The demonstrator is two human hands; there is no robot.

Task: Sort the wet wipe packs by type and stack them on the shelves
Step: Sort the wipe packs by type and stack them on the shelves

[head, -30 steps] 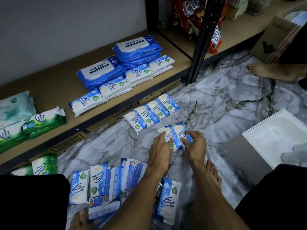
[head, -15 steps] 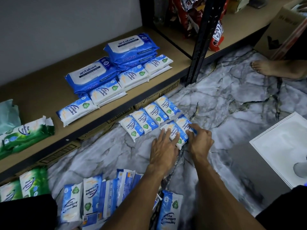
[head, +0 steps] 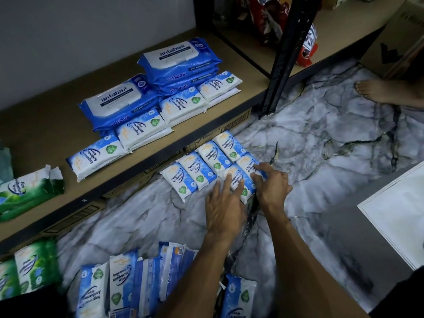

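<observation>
1. Lying at the far left of the shelf [head: 57, 125] are green packs [head: 27, 191], one with a torn white end; below them, on the marble floor [head: 321, 145], stand more green floor packs [head: 34, 267].
2. A loose pile [head: 119, 285] of blue-and-white packs lies on the floor near the bottom edge; each is printed "Fragrance Free Antibacterial Wipes" and carries a green shield badge.
3. On the shelf lie large blue antabax packs [head: 119, 99] with white lids, the right-hand ones stacked; small shelf packs [head: 142, 131] sit in a row before them.
4. A floor row [head: 199, 168] of four small packs lies side by side just beside the shelf's base.
5. The left hand [head: 226, 210] lies flat, fingers straight, on the near pack [head: 236, 180], which touches the row.
6. The right hand [head: 273, 189] has bent fingers, tips on the adjoining right pack [head: 249, 165]; whether it pinches or only presses, I cannot tell.
7. Further right are a black post [head: 286, 53], red snack bags [head: 266, 19], a bare foot [head: 385, 92], a cardboard box [head: 394, 47] and a white panel [head: 399, 214].
</observation>
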